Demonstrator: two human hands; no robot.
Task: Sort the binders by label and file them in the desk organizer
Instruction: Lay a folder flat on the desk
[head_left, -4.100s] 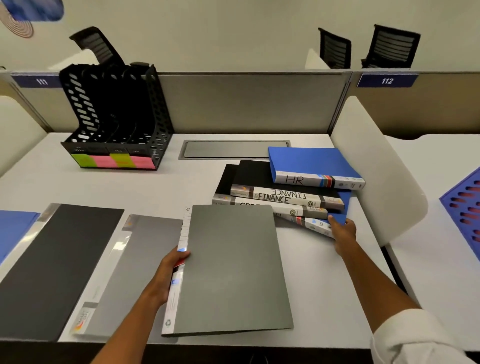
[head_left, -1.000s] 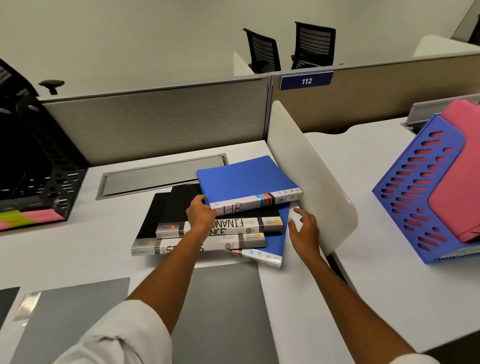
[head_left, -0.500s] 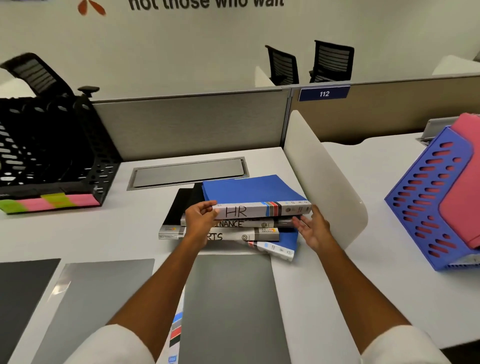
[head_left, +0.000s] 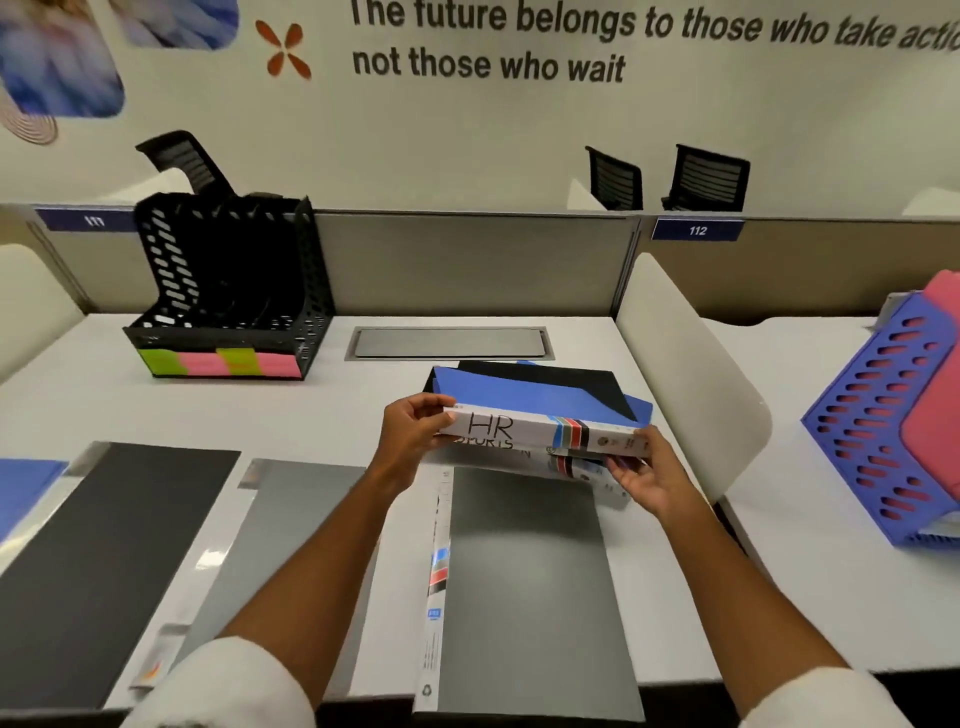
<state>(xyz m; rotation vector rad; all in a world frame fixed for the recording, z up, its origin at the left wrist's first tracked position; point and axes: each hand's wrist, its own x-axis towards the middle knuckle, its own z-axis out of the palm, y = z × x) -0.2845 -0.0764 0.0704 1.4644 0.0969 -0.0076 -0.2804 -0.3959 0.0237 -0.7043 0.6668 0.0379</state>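
Near the middle of the tabletop (head_left: 332, 415), both hands hold up a blue binder (head_left: 524, 400) with "HR" written on its spine. The left hand (head_left: 410, 431) has its fingers curled around the spine's left end, and the right hand (head_left: 644, 470) pinches the right end. Under it lie more binders (head_left: 587, 382) in a messy pile. A black desk organizer (head_left: 228, 291) with green and pink sticky notes stands at the far left corner. Three grey folders (head_left: 524, 582) lie flat along the near edge.
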